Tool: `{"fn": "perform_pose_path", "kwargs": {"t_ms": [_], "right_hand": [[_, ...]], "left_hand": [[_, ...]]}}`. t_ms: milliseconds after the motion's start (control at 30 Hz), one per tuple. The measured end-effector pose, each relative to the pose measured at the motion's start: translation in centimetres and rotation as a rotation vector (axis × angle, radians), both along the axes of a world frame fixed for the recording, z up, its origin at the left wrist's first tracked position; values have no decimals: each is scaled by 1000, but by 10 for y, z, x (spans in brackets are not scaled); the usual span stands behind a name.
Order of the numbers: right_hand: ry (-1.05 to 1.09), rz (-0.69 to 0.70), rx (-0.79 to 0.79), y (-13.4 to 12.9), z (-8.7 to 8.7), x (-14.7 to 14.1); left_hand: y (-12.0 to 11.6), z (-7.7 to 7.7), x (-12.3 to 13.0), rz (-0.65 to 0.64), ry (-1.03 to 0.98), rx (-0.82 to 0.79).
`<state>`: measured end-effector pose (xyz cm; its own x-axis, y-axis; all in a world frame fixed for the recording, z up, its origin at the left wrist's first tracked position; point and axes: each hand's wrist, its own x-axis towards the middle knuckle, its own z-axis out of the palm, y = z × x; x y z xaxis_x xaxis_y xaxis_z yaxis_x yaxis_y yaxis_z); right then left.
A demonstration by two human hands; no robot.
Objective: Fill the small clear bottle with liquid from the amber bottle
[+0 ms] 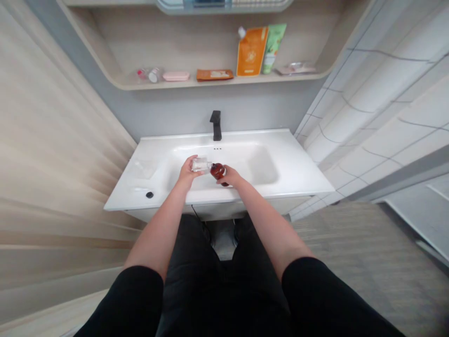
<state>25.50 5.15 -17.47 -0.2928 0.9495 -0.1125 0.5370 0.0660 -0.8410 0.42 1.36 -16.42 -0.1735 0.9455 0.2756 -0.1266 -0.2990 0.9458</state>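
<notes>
Over the white sink basin (263, 164), my left hand (187, 173) is wrapped round a small clear bottle (200, 164), tilted on its side with its neck to the right. My right hand (231, 176) grips a brown, see-through bottle (218, 171), also tilted, its neck end turned left. The two bottle mouths meet or nearly meet; at this size I cannot tell whether they touch. Whether any liquid passes between them does not show. On the counter to the left lies a small black cap (149, 194), a faint pale stick-like part beside it.
A black faucet (216, 126) stands behind the basin. Something clear and flat (145, 168) lies on the left counter. The shelf (175, 85) above carries an orange pouch (251, 51), a green tube (273, 49) and several small items. A beige curtain (52, 140) hangs at left.
</notes>
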Motion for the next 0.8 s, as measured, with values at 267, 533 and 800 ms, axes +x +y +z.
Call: {"fn": "perform_pose_path", "kwargs": {"t_ms": [267,533,800], "right_hand": [[17,0,-15,-1,1,0],[8,2,-2,-2,2,1],[11,6,-14,1,-1,0]], "left_hand": [[-1,1,0,-3,-23,-8],[-1,1,-1,-10,2,-2],[0,1,-1,-16,6,4]]}}
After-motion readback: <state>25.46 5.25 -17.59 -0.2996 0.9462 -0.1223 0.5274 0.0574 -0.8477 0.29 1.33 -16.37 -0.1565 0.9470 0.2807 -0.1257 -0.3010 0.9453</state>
